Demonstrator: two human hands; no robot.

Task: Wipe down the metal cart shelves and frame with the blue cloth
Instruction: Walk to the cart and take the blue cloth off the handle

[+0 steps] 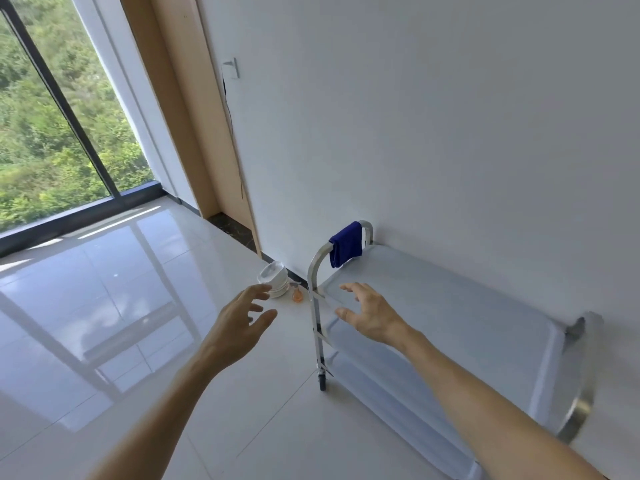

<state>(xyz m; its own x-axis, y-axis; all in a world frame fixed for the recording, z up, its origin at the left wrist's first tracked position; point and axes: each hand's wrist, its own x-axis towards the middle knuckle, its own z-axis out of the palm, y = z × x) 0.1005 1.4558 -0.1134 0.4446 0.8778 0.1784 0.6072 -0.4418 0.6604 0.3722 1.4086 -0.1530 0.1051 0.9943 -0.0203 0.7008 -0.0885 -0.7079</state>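
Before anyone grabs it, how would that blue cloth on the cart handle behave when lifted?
The blue cloth droops over the cart handle, so it is probably floppy and light. Merely draped, it should slide off easily. Both hands are empty.

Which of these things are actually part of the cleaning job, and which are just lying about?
Part of the job:
- blue cloth, draped over the cart's handle
- metal cart, standing against the wall
- left hand and right hand, both open and empty, reaching forward

Just lying about:
- stack of white bowls on the floor by the wall
- small orange bottle beside the bowls
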